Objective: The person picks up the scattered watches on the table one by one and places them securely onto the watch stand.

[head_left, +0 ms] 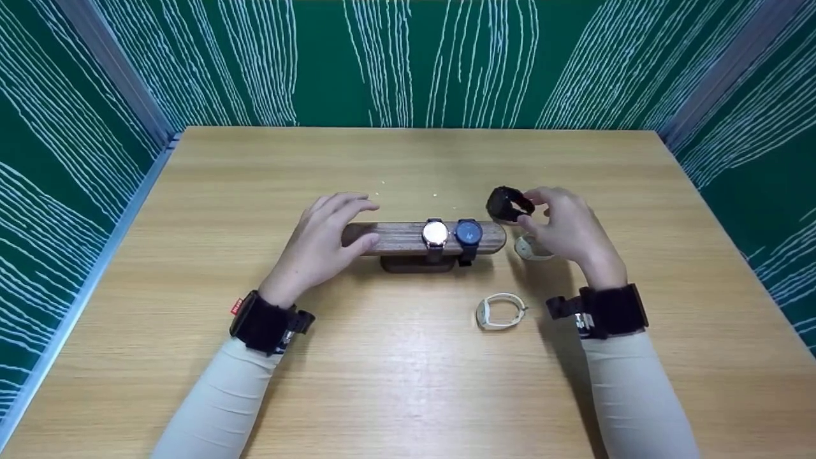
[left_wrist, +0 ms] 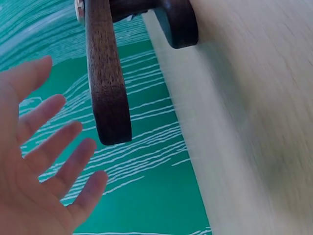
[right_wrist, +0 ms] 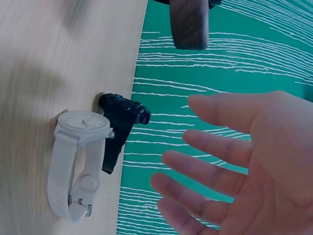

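Note:
A wooden watch stand [head_left: 398, 239] with a rounded bar stands mid-table. Near its right end the bar bears a pale-dialled watch [head_left: 435, 234] and, beside it, a dark blue-dialled watch [head_left: 469, 233]. My left hand [head_left: 322, 242] hovers at the bar's left end, fingers spread, holding nothing; the left wrist view shows it apart from the wood. To the right of the stand, my right hand [head_left: 567, 220] is above the table with its fingers spread, near a black watch [head_left: 499, 203]. Below that hand sits a white watch [right_wrist: 63, 171], partly covered by it in the head view.
Another light-strapped watch [head_left: 483, 313] rests on its side on the wooden table [head_left: 395, 382], nearer to me. Tiny pale specks are scattered behind the stand. Green walls [head_left: 325, 64] with white lines border the table at the back and sides.

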### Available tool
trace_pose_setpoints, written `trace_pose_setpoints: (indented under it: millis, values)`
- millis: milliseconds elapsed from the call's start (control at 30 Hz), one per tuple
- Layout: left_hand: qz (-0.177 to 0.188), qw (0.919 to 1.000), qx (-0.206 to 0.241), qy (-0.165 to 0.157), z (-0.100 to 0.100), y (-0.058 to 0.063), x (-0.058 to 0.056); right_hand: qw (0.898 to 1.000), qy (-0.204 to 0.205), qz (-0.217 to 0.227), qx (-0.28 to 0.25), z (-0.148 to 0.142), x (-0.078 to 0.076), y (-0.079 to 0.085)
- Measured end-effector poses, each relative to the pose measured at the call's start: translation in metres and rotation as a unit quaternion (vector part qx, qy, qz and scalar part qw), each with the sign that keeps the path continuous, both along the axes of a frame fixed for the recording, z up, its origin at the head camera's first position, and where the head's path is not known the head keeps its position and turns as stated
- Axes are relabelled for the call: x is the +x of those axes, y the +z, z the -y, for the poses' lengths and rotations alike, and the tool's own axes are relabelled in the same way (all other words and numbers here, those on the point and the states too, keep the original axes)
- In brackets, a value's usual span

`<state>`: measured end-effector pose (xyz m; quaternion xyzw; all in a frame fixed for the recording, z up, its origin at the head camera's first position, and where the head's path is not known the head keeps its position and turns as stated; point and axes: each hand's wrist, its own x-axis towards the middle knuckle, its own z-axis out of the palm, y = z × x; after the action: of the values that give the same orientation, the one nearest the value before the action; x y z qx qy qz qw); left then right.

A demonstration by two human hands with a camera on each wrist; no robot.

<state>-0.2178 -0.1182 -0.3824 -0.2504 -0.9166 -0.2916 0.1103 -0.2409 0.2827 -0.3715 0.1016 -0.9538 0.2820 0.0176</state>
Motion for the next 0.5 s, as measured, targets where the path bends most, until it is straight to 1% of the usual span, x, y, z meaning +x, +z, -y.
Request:
trace_pose_setpoints:
  millis: [100,233,500]
  values:
    - [-0.017,0.9998,-0.005,-0.006,-0.002,0.001,0.001,1.000,0.002,0.001,0.002,-0.002,-0.001,-0.003]
    - [-0.032,0.9994,-0.007,-0.011,-0.003,0.001,0.003,1.000,-0.001,0.013,0.008,-0.004,-0.002,-0.006]
    - [-0.033,0.9993,-0.015,-0.012,-0.006,0.003,0.005,0.999,0.006,0.029,0.021,-0.008,-0.005,-0.012]
